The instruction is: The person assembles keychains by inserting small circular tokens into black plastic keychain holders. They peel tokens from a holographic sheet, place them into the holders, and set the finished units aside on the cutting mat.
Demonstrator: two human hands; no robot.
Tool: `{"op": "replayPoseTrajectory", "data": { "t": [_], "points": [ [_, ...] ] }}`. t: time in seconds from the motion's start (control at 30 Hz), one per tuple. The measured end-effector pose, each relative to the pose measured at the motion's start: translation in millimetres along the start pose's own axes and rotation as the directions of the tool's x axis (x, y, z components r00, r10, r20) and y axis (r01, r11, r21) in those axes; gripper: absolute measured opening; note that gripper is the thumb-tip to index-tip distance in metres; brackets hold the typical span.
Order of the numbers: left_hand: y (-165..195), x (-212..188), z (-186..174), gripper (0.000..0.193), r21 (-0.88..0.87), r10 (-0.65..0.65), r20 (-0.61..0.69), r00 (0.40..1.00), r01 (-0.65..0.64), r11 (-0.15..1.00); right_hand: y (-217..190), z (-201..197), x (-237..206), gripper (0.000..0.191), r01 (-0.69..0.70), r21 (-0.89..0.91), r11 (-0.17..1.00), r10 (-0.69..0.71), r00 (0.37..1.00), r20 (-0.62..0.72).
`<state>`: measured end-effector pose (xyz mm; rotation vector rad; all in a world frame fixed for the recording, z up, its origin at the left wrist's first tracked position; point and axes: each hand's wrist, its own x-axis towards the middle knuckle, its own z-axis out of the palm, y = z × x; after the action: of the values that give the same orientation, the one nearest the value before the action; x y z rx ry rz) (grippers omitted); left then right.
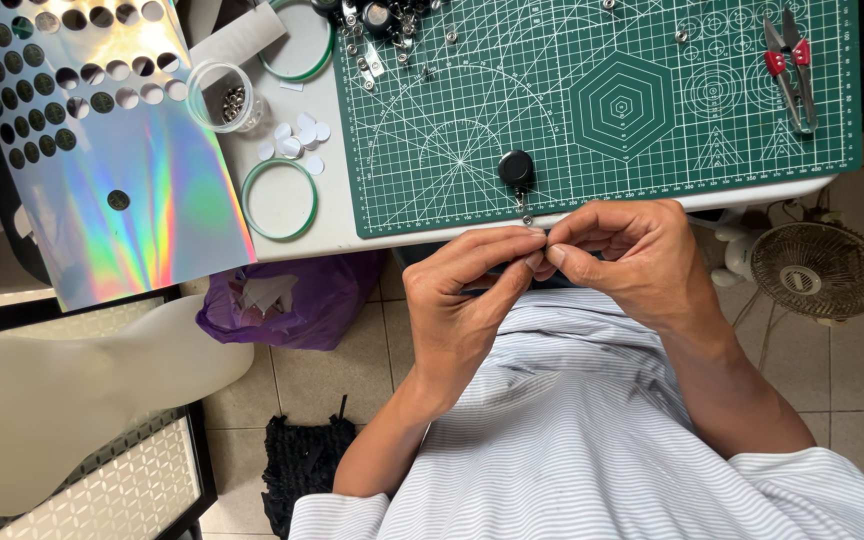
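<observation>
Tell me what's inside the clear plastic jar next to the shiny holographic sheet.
The clear jar holds small metal pieces, clustered toward its right side; their exact kind is too small to tell.

View: a single head-worn camera — no second view, so no shared region.
Position: above the seated person, over the striped shirt (592,420) and lap.
Direction: steeply downward and slightly forward; the far side of the scene lies at the top of the frame.
Nearness: close — the left hand (472,300) and right hand (632,255) sit at mid-frame, near the lens.
Upper field: the white table (332,225) edge and the green cutting mat (602,110), cropped at the top.
Lower field: tiled floor (852,380) on both sides of the body.
</observation>
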<state>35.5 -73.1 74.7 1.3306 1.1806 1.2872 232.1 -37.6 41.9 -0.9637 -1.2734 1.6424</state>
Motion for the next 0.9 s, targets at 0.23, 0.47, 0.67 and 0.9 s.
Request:
{"op": "replayPoseTrajectory", "data": {
  "t": [0.23,0.47,0.67,0.9],
  "points": [
    [2.2,-0.3,-0.6,0.017,-0.001,0.004,0.01,1.0,-0.004,1.0,-2.4,1.2,-1.0,0.014,-0.027,0.011,1.0,0.027,1.0,-0.007],
    [2.7,0.1,-0.3,0.016,-0.008,0.005,0.014,1.0,-0.005,1.0,-3.7,1.5,-1.3,0.013,-0.032,-0.017,0.999,0.032,0.999,-0.018],
    [1.6,-0.1,0.1,0.017,-0.015,-0.011,0.019,1.0,0.011,1.0,1.2,-0.1,-1.2,0.014,-0.007,0.013,1.0,0.007,1.0,-0.01],
    [1.5,1.4,1.6,0.016,0.057,0.068,0.005,0.998,-0.068,0.996,3.9,-1.6,0.3,0.014,0.023,0.008,1.0,-0.023,1.0,0.0]
  ]
}}
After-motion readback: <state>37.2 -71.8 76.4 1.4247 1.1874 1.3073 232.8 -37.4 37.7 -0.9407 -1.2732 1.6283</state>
